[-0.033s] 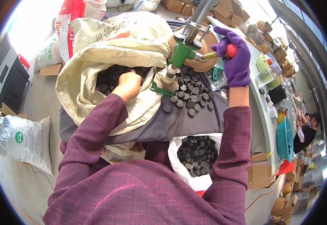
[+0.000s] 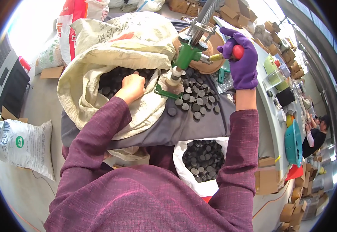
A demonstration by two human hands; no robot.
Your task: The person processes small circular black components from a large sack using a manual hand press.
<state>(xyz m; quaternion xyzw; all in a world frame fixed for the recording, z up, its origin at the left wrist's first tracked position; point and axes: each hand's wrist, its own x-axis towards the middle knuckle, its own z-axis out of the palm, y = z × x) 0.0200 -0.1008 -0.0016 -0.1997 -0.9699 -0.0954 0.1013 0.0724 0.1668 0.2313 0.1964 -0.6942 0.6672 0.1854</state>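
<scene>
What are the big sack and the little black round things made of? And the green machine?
The big sack looks like woven plastic cloth: cream, crinkly, with a fine weave. The black discs look matte and dull, maybe rubber or plastic; hard to tell. The green machine looks like painted metal, with shiny bare metal rods on top and a glossy red knob.

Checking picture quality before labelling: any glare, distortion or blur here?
Head view: strong fisheye bending at the black rim; daylight blows out the upper left floor and top right; the left hand in the sack and the gloved right hand on the red knob look sharp.
</scene>
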